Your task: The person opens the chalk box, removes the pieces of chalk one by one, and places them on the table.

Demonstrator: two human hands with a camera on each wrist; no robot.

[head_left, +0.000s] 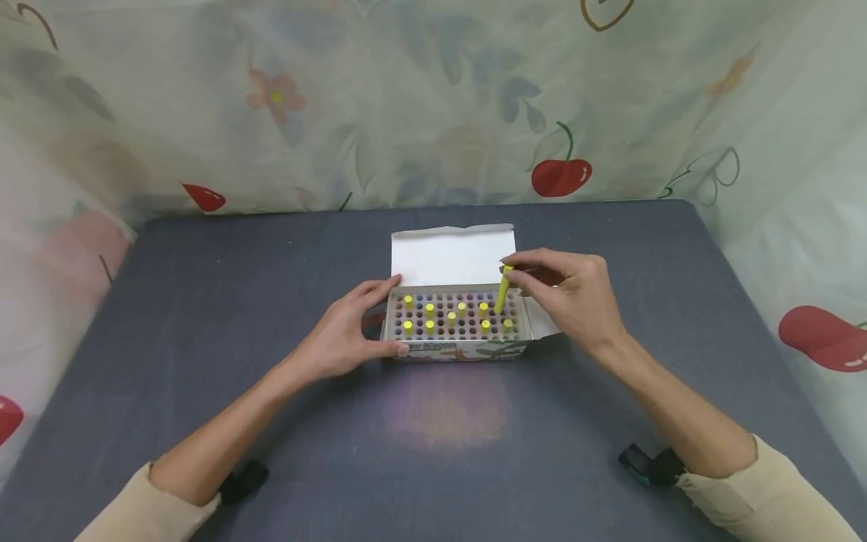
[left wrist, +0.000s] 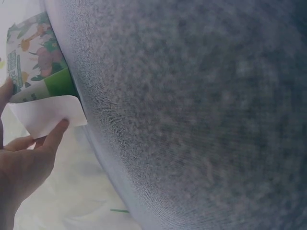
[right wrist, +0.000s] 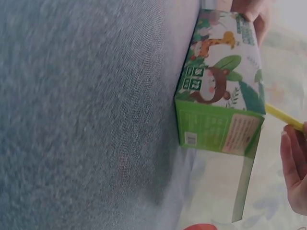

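An open cardboard box (head_left: 460, 350) with animal prints stands mid-table, its white lid flap (head_left: 452, 256) folded back. Inside is a grid of holes holding several yellow crayons (head_left: 430, 309). My left hand (head_left: 352, 331) holds the box's left end, thumb on the front corner and fingers along its back left edge. My right hand (head_left: 565, 290) pinches one yellow crayon (head_left: 503, 290), tilted, its lower end in the box's right part. The right wrist view shows the box's printed side (right wrist: 218, 91), the crayon (right wrist: 283, 116) and my fingers (right wrist: 295, 167). In the left wrist view my left hand (left wrist: 24, 163) touches a white flap (left wrist: 45, 115).
The grey cloth-covered table (head_left: 203, 316) spreads all round the box. A flower-and-cherry patterned curtain (head_left: 433, 98) closes off the back and sides. Dark wrist straps (head_left: 646, 463) sit on both forearms.
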